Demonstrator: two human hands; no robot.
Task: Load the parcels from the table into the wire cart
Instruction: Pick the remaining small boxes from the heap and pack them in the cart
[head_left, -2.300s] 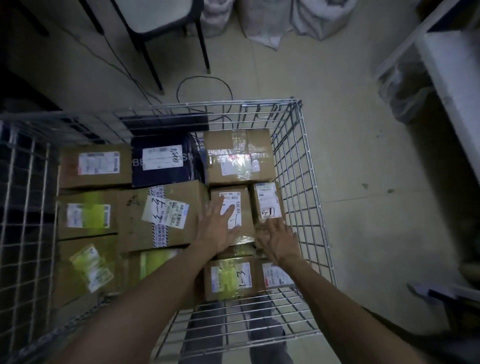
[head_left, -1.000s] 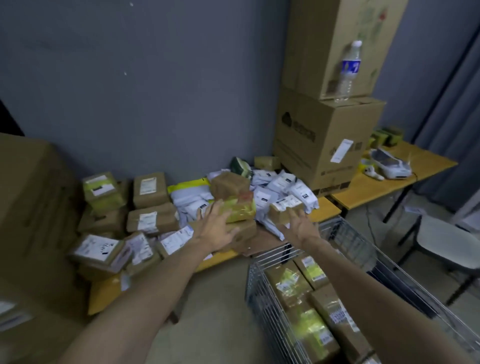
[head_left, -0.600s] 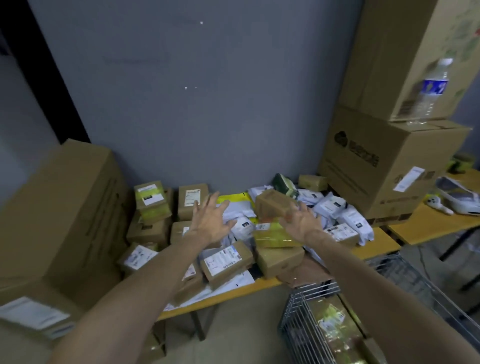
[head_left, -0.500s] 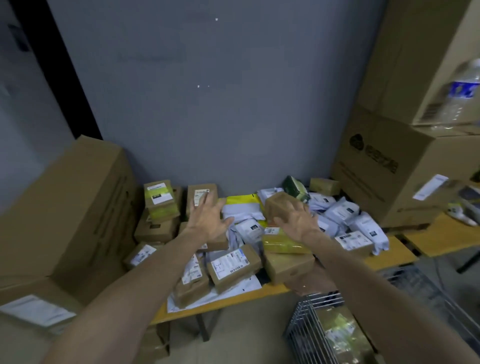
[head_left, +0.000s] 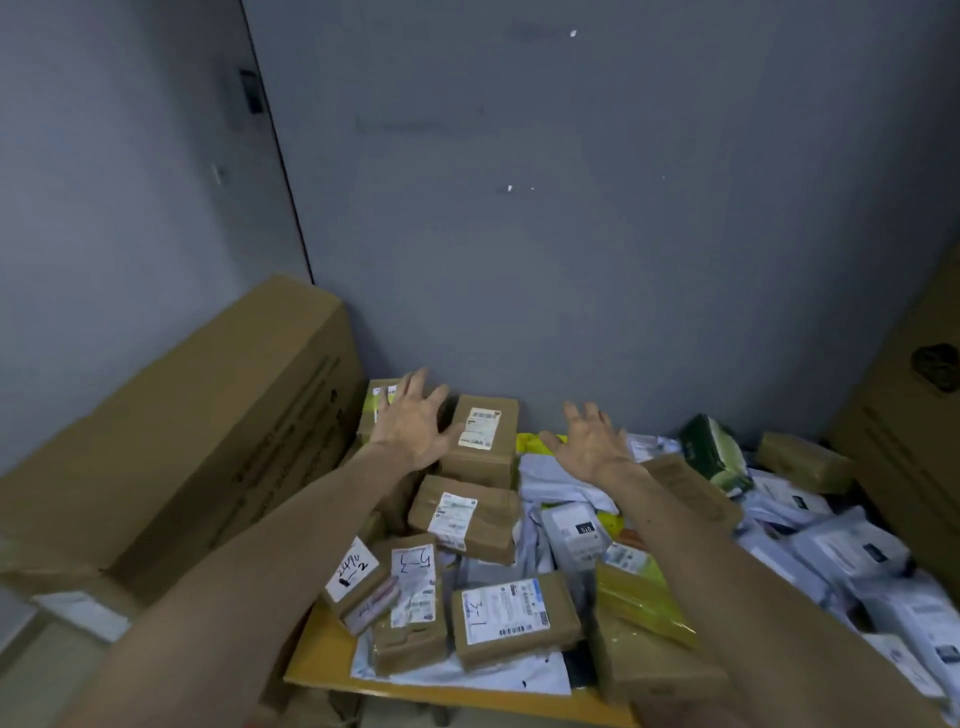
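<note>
A heap of parcels covers the yellow-topped table (head_left: 322, 660): brown cardboard boxes on the left, white and grey mailer bags (head_left: 836, 545) on the right. My left hand (head_left: 413, 421) is spread open, hovering over a yellow-taped box (head_left: 378, 402) at the back left, beside a tall brown box (head_left: 483, 439) with a white label. My right hand (head_left: 592, 441) is open too, fingers straight, above a yellow mailer (head_left: 530, 444) and the white bags. Neither hand holds anything. The wire cart is out of view.
A long cardboard carton (head_left: 197, 441) leans along the left of the table. A large brown carton (head_left: 914, 441) stands at the right edge. The grey wall is right behind the parcels. A dark green package (head_left: 714, 452) lies among the bags.
I turned from the cart to the table. Both hands swept left and further back over the pile; the right hand left the brown box it was touching.
</note>
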